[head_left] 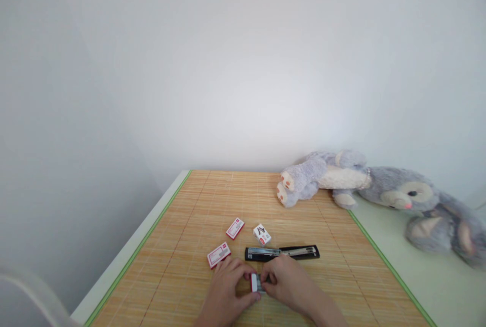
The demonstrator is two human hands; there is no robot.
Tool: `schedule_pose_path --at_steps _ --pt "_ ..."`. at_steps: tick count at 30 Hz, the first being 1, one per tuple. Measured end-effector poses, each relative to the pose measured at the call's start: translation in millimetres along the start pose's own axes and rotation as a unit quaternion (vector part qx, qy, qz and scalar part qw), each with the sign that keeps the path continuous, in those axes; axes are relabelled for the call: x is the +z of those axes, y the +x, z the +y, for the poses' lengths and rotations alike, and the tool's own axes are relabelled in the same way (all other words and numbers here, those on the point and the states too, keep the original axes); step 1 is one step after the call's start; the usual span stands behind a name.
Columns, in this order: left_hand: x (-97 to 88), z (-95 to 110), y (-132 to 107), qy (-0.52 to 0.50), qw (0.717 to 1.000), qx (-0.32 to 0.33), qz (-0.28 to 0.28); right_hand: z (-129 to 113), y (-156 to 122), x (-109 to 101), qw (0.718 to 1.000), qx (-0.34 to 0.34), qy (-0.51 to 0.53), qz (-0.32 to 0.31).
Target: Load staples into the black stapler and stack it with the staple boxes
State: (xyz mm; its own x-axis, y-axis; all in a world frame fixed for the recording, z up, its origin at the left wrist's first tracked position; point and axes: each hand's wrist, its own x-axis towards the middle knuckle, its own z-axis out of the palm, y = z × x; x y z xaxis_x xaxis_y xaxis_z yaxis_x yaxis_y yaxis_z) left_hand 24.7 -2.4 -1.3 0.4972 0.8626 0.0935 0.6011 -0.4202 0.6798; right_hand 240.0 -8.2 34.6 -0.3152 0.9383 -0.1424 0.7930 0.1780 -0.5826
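Note:
Low in the head view, my left hand (228, 289) grips a small red-and-white box (254, 283) between thumb and forefinger. Grey metal strips that look like staples show at its right side. My right hand (284, 282) is closed, its fingertips pinched at those grey strips; exactly what they hold is hidden. Just beyond my right hand lies a black stapler (261, 253), opened out flat with its metal channel showing. A red-and-white box (219, 255) lies just past my left fingertips.
Farther back lie another red-and-white box (235, 228) and a white box with a stapler picture (261, 234). A grey plush rabbit (341, 177) stretches across the back right. The bamboo mat (228, 190) has green edging over a pale table. A plain wall stands behind.

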Motion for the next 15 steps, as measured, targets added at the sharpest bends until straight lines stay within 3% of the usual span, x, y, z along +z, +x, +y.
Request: schedule_pose_path --at_steps 4,9,15 --pt "0.3 -0.6 1.1 0.0 1.0 -0.004 -0.001 4.3 -11.9 -11.4 1.0 0.015 0.005 0.02" --pt "-0.1 2.0 2.8 -0.007 1.0 -0.011 -0.002 30.3 -37.8 -24.5 0.997 0.072 -0.019 0.019" --pt "4.5 4.9 6.4 -0.016 1.0 -0.014 -0.007 36.7 -42.5 -14.1 0.998 0.063 0.013 0.025"
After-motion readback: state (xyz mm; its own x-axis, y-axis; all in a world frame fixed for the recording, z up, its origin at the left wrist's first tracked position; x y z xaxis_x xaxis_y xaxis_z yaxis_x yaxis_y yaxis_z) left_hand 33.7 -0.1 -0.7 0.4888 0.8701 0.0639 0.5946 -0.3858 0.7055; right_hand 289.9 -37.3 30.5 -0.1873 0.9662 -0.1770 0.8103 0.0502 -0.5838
